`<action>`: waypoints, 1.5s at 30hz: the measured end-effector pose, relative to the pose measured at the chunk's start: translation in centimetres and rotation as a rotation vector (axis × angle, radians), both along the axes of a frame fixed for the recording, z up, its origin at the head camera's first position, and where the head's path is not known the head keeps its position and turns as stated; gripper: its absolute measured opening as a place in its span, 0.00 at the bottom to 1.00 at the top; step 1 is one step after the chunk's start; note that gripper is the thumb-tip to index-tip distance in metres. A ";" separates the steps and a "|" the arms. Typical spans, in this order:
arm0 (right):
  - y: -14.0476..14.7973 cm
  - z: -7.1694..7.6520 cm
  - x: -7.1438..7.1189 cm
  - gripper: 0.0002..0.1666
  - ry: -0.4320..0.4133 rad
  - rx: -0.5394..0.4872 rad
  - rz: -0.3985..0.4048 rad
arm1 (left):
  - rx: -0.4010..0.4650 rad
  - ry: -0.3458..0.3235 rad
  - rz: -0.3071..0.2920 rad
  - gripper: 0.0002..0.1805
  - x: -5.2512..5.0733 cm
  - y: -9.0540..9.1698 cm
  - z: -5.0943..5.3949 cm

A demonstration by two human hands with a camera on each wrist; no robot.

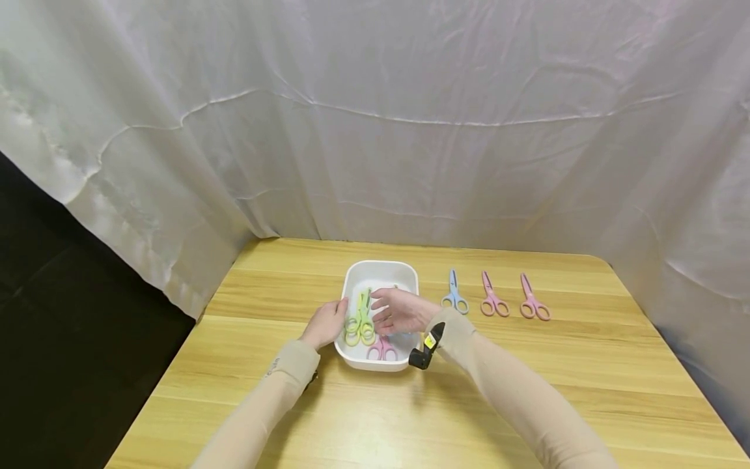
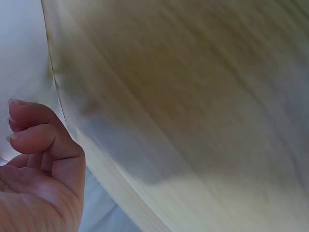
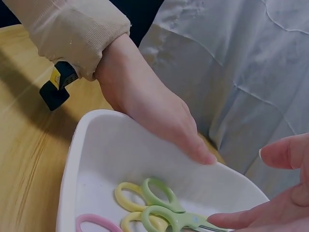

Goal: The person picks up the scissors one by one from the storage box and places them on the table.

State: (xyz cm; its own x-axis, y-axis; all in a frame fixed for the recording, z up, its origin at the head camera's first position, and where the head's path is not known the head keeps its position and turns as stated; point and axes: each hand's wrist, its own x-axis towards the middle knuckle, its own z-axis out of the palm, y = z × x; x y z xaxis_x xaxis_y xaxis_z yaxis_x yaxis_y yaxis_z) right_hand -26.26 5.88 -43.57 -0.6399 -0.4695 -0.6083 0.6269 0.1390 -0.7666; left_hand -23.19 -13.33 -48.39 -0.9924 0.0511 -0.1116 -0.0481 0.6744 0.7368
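A white plastic bin (image 1: 377,366) stands on the table with several scissors inside. My left hand (image 1: 324,324) holds the bin's left rim, its thumb over the edge; in the left wrist view the curled fingers (image 2: 31,137) show. Over the inside of the bin is my right hand (image 1: 404,311), its fingers spread apart and gripping nothing. One of its fingertips lies by the blades of the green scissors (image 3: 176,218), though contact is hard to tell. Yellow scissors (image 3: 128,194) lie partly beneath the green ones. Nearer the front are pink scissors (image 1: 382,350), partly hidden.
To the right of the bin, blue scissors (image 1: 454,293), pink scissors (image 1: 493,298) and another pair of pink scissors (image 1: 532,301) lie in a row on the wooden table (image 1: 246,371), blades pointing away. A pale curtain (image 1: 375,150) hangs behind the table and along its sides.
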 end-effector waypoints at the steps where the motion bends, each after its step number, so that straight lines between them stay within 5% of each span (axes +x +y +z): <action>1: 0.0 0.0 0.0 0.39 -0.006 -0.005 -0.007 | -0.003 0.002 -0.001 0.32 0.0 0.0 0.0; 22: -1.0 -0.5 -0.3 0.35 -0.033 -0.046 -0.131 | -0.002 -0.003 0.008 0.31 0.0 0.0 0.1; 45: -2.0 -1.9 -1.8 0.30 0.027 -0.030 -0.060 | -0.015 0.028 0.013 0.30 0.1 0.1 0.2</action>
